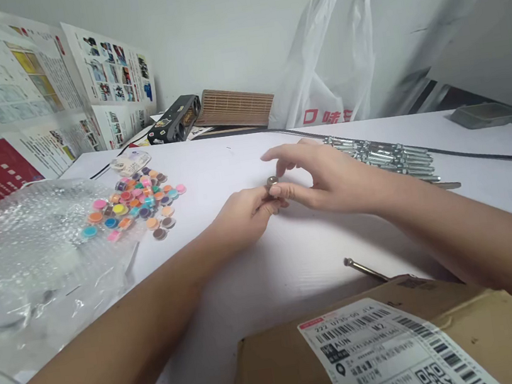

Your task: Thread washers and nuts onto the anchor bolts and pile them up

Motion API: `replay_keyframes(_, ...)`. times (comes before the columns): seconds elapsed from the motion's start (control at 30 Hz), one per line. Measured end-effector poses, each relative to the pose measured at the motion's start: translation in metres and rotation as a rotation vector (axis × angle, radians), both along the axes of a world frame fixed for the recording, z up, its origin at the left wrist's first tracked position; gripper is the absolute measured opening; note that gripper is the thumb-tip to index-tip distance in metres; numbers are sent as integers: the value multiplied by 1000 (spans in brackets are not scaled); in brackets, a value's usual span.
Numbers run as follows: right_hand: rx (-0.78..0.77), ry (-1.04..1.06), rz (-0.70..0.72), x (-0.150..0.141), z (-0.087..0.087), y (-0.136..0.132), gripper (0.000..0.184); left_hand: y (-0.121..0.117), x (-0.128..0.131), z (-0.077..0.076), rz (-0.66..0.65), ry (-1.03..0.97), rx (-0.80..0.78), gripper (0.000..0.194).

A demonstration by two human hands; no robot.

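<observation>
Near the middle of the table, my left hand is closed around a small round metal piece. Only its shiny top shows above the fingers, so its full shape is hidden; it may be the end of a bolt. My right hand reaches in from the right, its thumb tip against or just beside the piece. Its index finger is stretched out and apart from the thumb. Behind the right wrist lie several metal bolts in a row. A single metal rod with a rounded head sticks out from behind the box.
A cardboard box with a shipping label fills the front right. Small colourful lidded pots and bubble wrap lie left. At the back are a white plastic bag, a black case and a dark cable.
</observation>
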State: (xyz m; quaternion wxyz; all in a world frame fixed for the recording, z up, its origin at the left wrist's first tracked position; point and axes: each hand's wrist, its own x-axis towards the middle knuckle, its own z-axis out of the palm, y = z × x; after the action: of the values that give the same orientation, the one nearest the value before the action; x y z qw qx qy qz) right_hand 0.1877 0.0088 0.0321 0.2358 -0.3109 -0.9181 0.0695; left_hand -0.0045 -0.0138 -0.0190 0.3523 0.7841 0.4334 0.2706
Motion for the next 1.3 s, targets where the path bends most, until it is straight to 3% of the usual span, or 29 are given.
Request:
replay_keyframes(0.13,-39,-20,98,-2,4,-2,28,1,-2,-3,-7,-1,9,26)
replay_keyframes(0.27,-52,-14,143,-2,7,-1,27,1,-3,-4,-7,15,21,25)
replay_keyframes(0.53,51,-35,-2,-4,6,-6,21,-2,-2,0,-10,12,4,25)
replay_keyframes(0.8,-33,-96,174,1,16,-5,26,-1,-2,0,-29,64,28,25)
replay_keyframes(0.93,79,-92,69,-2,11,-5,21,-3,-2,3,-27,78,48,25)
replay_keyframes(1.1,166,-82,-97,-9,7,-11,29,-5,0,3,-34,20,43,24)
replay_keyframes(1.3,19,-219,17,1,22,-15,21,-3,-2,-2,-60,9,60,23)
